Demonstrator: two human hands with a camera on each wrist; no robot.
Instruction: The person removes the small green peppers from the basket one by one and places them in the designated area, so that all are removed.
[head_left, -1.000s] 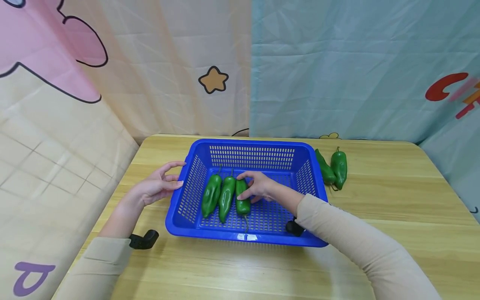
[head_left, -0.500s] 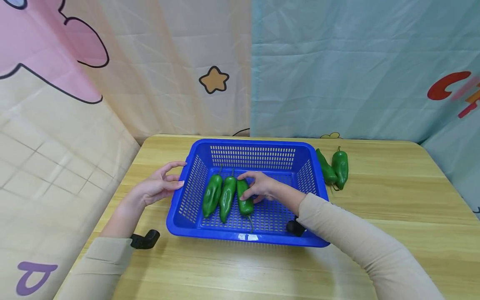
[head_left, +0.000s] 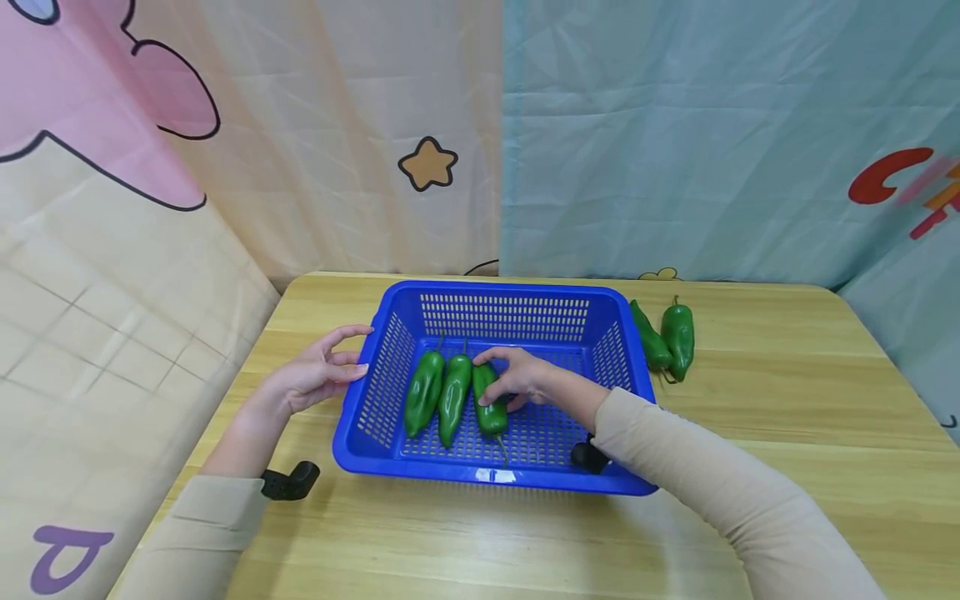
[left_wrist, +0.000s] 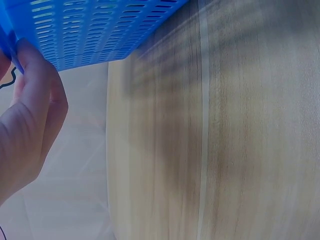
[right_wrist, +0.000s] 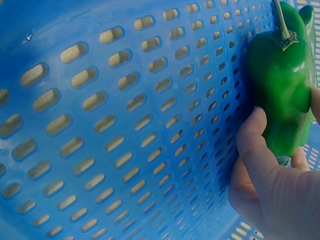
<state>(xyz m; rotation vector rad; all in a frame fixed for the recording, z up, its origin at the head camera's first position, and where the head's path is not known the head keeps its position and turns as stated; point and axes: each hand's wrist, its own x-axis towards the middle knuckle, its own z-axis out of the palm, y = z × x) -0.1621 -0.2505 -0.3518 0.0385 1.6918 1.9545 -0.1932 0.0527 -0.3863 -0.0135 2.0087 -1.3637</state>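
A blue perforated plastic basket stands on the table, with three long green peppers lying side by side inside. The left pepper and the middle pepper lie untouched. My right hand reaches in and holds the third pepper between thumb and fingers; the right wrist view shows this pepper with its stem end uppermost. My left hand grips the basket's left rim, and in the left wrist view the fingers of this hand bend at the edge of the basket.
Two more green peppers lie touching on the wooden table, right of the basket. Printed curtains hang behind and beside the table. A black wrist camera is on my left wrist, another on my right.
The third pepper has turned slightly, its stem end shifting to the right as my right hand holds it. My left hand stays at the rim.
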